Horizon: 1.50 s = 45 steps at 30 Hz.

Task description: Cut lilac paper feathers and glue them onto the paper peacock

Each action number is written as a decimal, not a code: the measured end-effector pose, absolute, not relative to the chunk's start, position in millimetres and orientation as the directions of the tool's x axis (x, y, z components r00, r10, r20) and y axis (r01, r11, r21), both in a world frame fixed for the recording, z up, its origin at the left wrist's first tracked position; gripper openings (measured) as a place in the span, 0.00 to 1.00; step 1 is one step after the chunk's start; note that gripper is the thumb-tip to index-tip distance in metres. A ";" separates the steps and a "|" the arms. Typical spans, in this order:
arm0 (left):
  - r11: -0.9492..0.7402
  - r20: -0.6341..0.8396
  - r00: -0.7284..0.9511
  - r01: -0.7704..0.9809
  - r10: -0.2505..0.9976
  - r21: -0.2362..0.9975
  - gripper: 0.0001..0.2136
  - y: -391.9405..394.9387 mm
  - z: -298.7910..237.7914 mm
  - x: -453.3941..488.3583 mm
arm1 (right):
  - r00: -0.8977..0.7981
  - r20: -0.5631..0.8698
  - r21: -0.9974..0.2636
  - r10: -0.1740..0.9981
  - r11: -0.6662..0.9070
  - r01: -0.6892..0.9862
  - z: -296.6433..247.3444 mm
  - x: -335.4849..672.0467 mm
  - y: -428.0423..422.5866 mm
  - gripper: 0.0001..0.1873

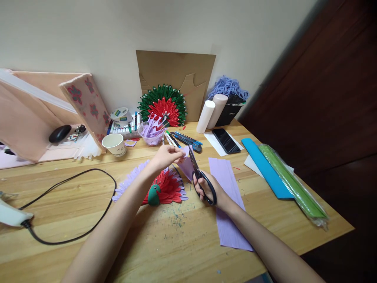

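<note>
Between the fingertips of my left hand (pixel 169 157) is pinched a small piece of purple crepe paper (pixel 186 167). My right hand (pixel 207 188) grips black-handled scissors (pixel 196 165), their blades pointing up at the paper's right edge. Whether the blades touch the paper I cannot tell. Below my hands lies a paper peacock (pixel 154 193) with a green body, red inner feathers and a purple outer fringe; my left forearm hides part of it. A long purple crepe strip (pixel 225 177) lies flat under my right wrist.
A bowl of purple scraps (pixel 151 135), a paper cup (pixel 114 144) and markers (pixel 185 139) stand behind. A green-and-red fan piece (pixel 163 106) leans on cardboard (pixel 176 65). To the right are a phone (pixel 226 140) and green roll (pixel 291 179); a glue gun (pixel 13 214) with cord lies left.
</note>
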<state>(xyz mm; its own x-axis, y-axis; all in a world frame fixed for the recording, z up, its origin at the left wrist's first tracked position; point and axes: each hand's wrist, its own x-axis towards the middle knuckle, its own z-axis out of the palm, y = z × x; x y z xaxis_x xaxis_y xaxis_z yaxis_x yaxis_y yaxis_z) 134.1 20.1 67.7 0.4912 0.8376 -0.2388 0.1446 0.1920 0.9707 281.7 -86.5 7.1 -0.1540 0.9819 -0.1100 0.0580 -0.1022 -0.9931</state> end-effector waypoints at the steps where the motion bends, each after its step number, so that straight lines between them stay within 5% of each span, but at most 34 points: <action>1: 0.192 -0.238 0.482 0.142 0.843 0.971 0.05 19.9 68.3 134.3 | -0.150 -0.114 -0.992 0.982 -0.105 0.067 7.3 281.8 -86.5 0.33; 9: 0.178 -0.218 0.527 0.126 0.821 0.976 0.05 18.8 65.5 137.8 | -0.170 -0.128 -0.991 0.977 -0.120 0.058 11.1 281.3 -86.2 0.39; 21: 0.139 -0.209 0.453 0.183 0.866 0.973 0.05 18.0 72.5 136.0 | -0.130 -0.051 -0.992 0.990 -0.034 0.125 -3.9 290.5 -84.6 0.28; 30: 0.133 -0.206 0.520 0.174 0.829 0.976 0.03 19.0 66.0 135.8 | -0.004 -0.049 -0.998 0.999 -0.049 -0.028 8.8 292.4 -78.8 0.36; 33: 0.058 -0.145 0.608 0.160 0.781 0.985 0.04 17.2 61.5 136.9 | 0.129 -0.009 -0.988 0.992 -0.029 0.151 18.4 301.3 -75.1 0.28; 35: 0.017 -0.126 0.631 0.176 0.765 0.984 0.05 15.7 60.9 137.1 | 0.225 0.031 -0.908 0.974 -0.067 0.415 25.2 310.1 -75.3 0.21; 38: -0.001 -0.146 0.629 0.226 0.763 0.974 0.06 13.7 64.9 135.7 | 0.326 0.040 -0.583 0.945 -0.243 0.776 31.2 322.8 -78.4 0.14; 41: 0.004 -0.160 0.625 0.243 0.764 0.970 0.07 12.9 69.6 134.0 | 0.331 -0.030 -0.275 0.943 -0.326 0.904 30.0 331.0 -80.1 0.12; 45: -0.023 -0.135 0.623 0.238 0.771 0.971 0.08 11.4 68.1 136.0 | 0.304 0.049 -0.311 0.951 -0.275 0.910 28.2 334.2 -78.3 0.11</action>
<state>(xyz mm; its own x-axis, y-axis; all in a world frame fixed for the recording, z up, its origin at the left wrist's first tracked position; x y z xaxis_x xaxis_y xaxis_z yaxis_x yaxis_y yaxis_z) 136.0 11.4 68.1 0.6227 0.7707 -0.1350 0.2385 -0.0226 0.9709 334.2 -78.3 28.2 0.3043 0.9513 0.0491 0.9097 -0.2749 -0.3114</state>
